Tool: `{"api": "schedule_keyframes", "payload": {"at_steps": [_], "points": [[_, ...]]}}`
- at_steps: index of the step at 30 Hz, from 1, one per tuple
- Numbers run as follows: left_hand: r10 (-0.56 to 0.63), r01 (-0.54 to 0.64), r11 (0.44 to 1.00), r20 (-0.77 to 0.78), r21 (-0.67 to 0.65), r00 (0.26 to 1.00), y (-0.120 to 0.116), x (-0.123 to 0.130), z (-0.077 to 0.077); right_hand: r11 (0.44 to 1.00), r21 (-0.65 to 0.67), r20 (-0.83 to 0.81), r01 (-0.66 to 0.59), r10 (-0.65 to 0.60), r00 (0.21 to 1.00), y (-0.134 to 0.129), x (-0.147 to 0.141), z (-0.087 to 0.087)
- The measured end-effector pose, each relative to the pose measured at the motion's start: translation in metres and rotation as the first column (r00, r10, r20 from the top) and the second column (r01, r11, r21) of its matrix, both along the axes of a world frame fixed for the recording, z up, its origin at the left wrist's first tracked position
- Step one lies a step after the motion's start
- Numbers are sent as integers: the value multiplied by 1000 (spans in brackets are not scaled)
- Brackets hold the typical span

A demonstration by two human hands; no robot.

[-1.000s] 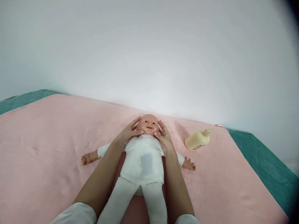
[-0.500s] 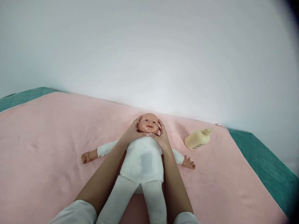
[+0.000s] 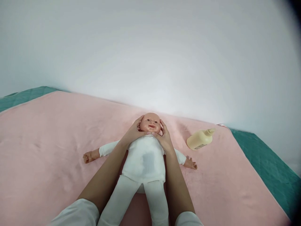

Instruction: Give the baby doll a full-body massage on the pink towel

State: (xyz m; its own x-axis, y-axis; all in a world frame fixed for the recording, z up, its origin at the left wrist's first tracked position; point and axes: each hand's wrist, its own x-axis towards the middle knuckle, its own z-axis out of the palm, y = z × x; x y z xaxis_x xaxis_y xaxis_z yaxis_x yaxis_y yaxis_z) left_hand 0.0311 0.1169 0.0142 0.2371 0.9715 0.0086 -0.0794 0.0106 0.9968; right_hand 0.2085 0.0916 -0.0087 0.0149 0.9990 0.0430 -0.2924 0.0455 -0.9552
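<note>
A baby doll (image 3: 147, 158) with a white cloth body lies on its back on a pink blanket (image 3: 51, 141), arms spread to both sides. My left hand (image 3: 134, 131) cups the left side of its head, thumb under the chin. On the other side my right hand (image 3: 164, 135) does the same, fingers along the cheek. The two thumbs nearly meet below the chin. Part of the fingers is hidden behind the head. A greyish patch marks the doll's belly.
A pale yellow pump bottle (image 3: 199, 140) stands tilted in view on the blanket, right of the doll. Green quilted cloth (image 3: 265, 157) shows beyond the blanket's edges. Behind the far edge rises a white wall (image 3: 150, 56).
The view has shifted very slightly. Both hands keep their hold on the doll's head, and the thumbs sit a little further apart.
</note>
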Motion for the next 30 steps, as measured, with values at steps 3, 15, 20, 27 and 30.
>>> {"api": "schedule_keyframes", "payload": {"at_steps": [3, 15, 20, 27, 30], "points": [[-2, 2, 1000, -7, -14, 1000, 0, -1, 0, 1000, -5, -17, -4, 4, 1000, -1, 1, 2], [-37, 32, 994, -49, -108, 998, -5, -7, 11, 1000, 2, 25, -24, 23, 999, 1, 11, -1], [-56, 54, 993, -17, -103, 998, -5, -10, 10, 997, 21, 49, -74, 73, 996, 2, 16, -1], [-104, 103, 993, -13, -64, 995, -2, -12, 8, 994, 20, 94, -108, 106, 990, -1, 24, 2], [-123, 121, 990, -20, -66, 992, -2, -14, 8, 994, 14, 77, -110, 109, 991, -2, 25, 2]]}}
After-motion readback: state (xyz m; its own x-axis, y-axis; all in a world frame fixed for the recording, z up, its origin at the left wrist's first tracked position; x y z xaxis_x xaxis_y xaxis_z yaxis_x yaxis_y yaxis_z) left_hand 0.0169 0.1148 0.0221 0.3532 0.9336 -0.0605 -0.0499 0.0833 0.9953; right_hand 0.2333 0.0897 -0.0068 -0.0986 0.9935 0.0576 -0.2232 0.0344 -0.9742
